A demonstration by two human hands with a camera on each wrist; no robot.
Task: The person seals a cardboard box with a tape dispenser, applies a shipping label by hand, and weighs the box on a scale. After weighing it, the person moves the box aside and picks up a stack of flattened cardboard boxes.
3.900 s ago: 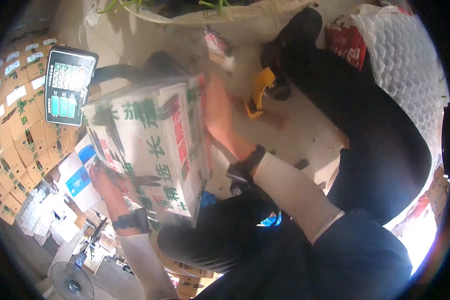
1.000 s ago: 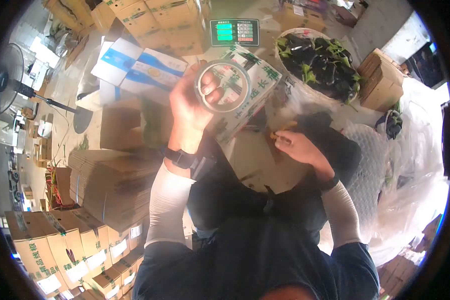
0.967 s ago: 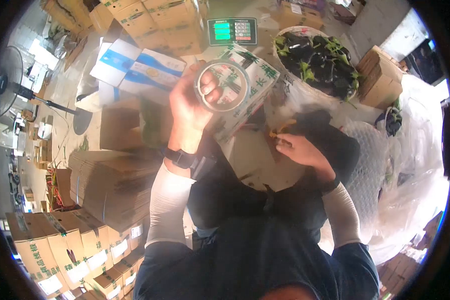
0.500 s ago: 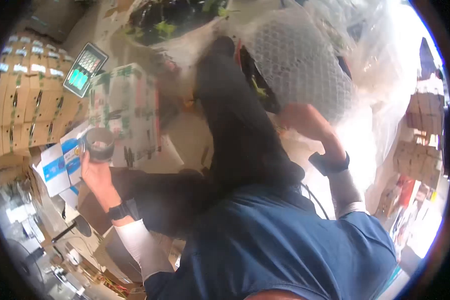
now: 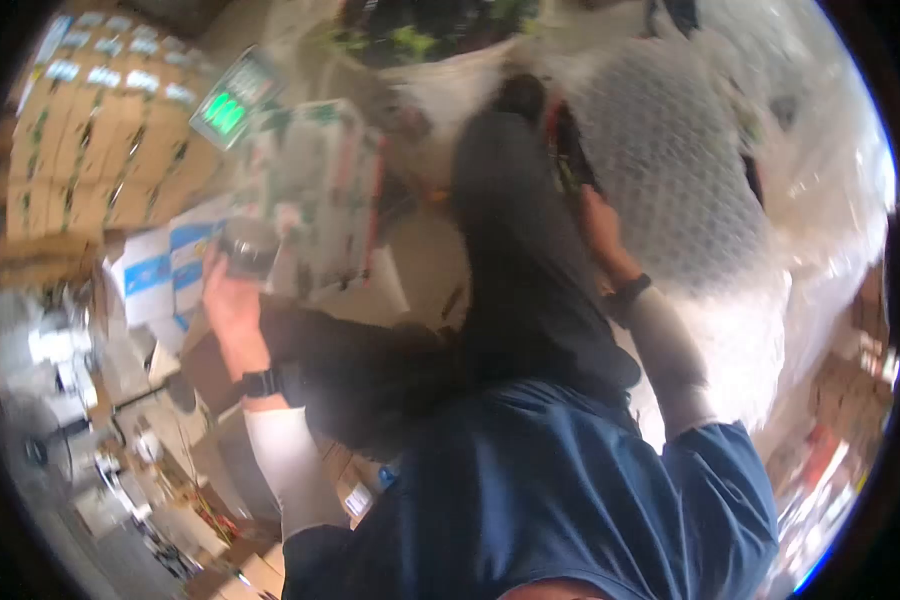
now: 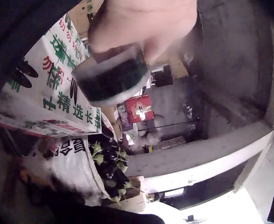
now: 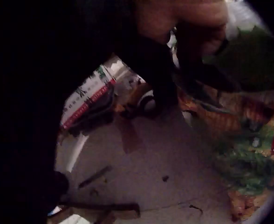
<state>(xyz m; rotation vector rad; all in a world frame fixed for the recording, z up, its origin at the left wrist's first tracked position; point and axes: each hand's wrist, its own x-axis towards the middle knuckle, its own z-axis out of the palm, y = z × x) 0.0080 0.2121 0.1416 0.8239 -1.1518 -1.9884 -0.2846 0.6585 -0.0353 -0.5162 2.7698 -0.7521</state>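
Observation:
My left hand point(image 5: 235, 305) holds a wide roll of tape point(image 5: 250, 248), raised in front of the white printed carton point(image 5: 320, 205). In the left wrist view, the fingers grip the edge of the tape roll point(image 6: 111, 77), and the carton point(image 6: 62, 86) with green and red lettering stands beside it. My right hand point(image 5: 605, 235) reaches down between the dark trouser leg and a sheet of bubble wrap point(image 5: 660, 160), at a narrow dark opening with a reddish edge. Its fingers point(image 7: 216, 39) bend over something dark in the right wrist view; cannot tell whether they hold it.
A scale display point(image 5: 232, 100) with lit green digits stands behind the carton. Farther back is a basket of dark produce point(image 5: 440, 30) with green leaves. Stacked brown cartons point(image 5: 90, 150) and a blue-and-white box point(image 5: 150, 270) lie left; clear plastic sheeting point(image 5: 820, 150) covers the right.
Both hands were on the carton at first; later the left hand holds the tape roll. The right hand has moved from above the floor to the opening by the bubble wrap. The head view has swung.

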